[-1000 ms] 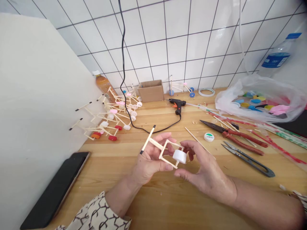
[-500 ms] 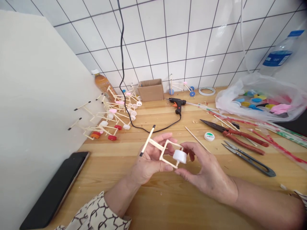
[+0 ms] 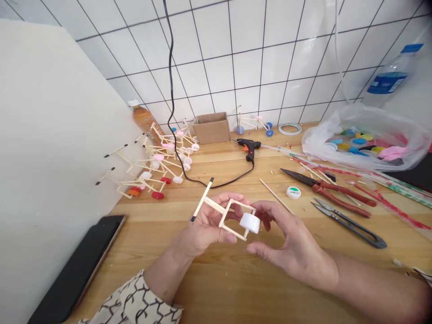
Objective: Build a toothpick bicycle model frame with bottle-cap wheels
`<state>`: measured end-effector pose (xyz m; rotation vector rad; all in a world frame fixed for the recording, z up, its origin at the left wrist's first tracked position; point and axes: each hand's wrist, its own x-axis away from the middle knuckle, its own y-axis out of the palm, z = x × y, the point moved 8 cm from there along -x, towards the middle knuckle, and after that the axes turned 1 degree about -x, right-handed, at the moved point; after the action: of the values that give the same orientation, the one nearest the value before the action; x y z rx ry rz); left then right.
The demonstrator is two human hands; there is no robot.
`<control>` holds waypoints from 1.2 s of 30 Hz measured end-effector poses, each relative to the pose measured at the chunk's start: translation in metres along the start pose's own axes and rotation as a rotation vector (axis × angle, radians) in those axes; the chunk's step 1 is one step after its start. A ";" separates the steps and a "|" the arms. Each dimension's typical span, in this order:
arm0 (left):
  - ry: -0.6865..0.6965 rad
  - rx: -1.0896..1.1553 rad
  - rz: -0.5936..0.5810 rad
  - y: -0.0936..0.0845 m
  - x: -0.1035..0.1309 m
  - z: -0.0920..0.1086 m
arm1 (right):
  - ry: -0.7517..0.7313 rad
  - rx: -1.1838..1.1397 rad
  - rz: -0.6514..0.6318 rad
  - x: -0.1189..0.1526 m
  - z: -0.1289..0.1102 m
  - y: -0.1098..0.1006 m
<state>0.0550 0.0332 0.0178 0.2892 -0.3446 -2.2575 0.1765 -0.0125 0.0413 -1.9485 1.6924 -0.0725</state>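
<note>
basically pale stick frame (image 3: 222, 210) w/ black tips & white cap (image 3: 250, 222), l hand (image 3: 211, 225) pinching it, r hand (image 3: 286, 243) half-open

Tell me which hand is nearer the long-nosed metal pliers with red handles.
Your right hand: it is to the left of the pliers and nearer you. Your left hand is farther left, holding the pale wooden stick frame.

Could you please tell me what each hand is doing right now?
Left hand: closed on the stick frame.
Right hand: partly open, fingers at the white cap.
</note>
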 end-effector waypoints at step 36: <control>-0.063 0.089 -0.070 0.008 -0.004 -0.002 | 0.488 -0.696 -0.281 -0.004 0.028 0.023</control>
<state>0.0633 0.0310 0.0190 0.2809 -0.4759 -2.3270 0.1655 -0.0003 0.0090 -2.8710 1.8891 -0.0735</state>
